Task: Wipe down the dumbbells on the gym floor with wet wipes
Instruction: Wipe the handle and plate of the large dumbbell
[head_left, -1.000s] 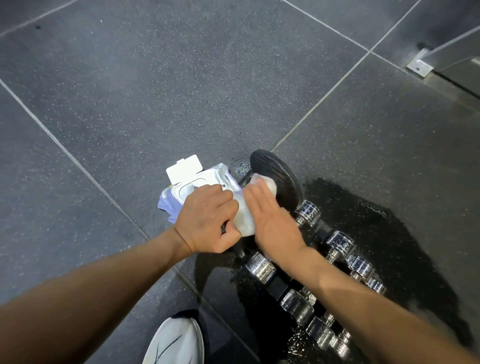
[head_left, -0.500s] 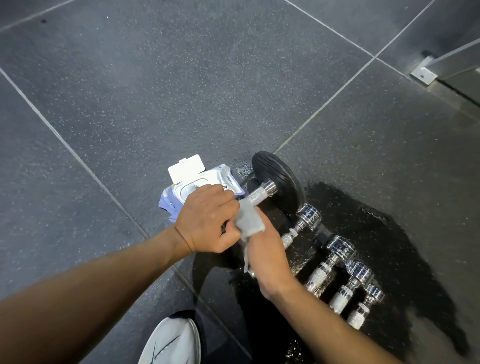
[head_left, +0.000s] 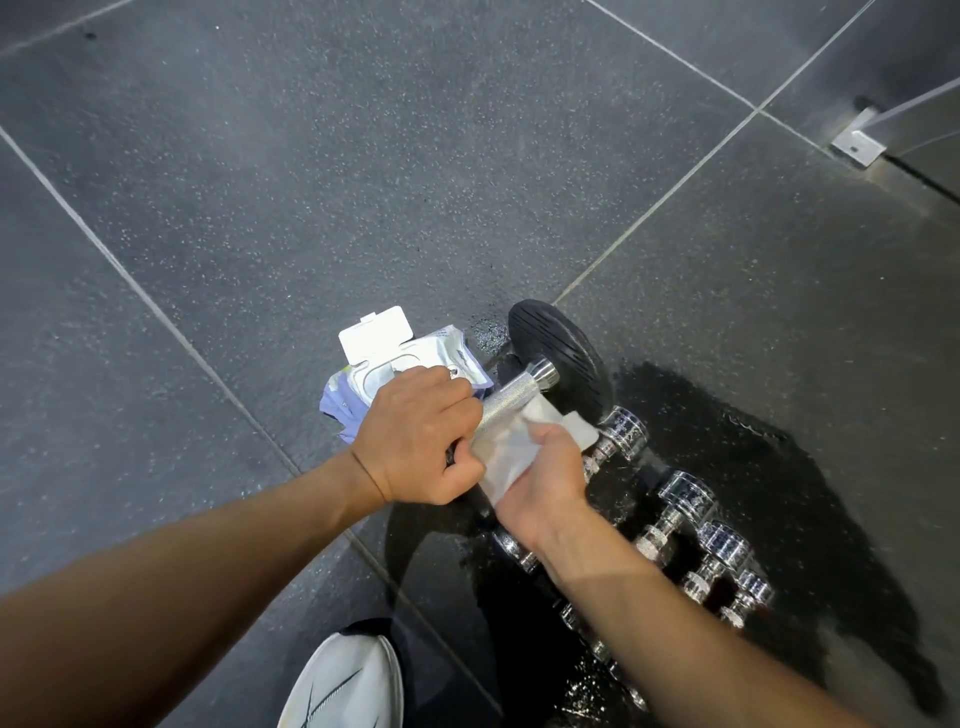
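Observation:
A large dumbbell (head_left: 558, 358) with black round ends and a knurled steel handle lies on the gym floor. My left hand (head_left: 415, 436) grips the near part of that handle. My right hand (head_left: 545, 478) holds a white wet wipe (head_left: 506, 447) wrapped against the handle just to the right of the left hand. The far black end and the bare upper stretch of the handle show; the near end is hidden under my hands.
An open pack of wet wipes (head_left: 395, 358), lid flipped up, lies just left of the dumbbell. Several small chrome dumbbells (head_left: 680, 504) sit in a row on a wet dark patch at right. My white shoe (head_left: 343, 686) is at the bottom. A metal bracket (head_left: 857, 140) is far right.
My right hand moved from wiping the black end to the steel handle, and now has the wipe wrapped around it. The left hand kept its grip.

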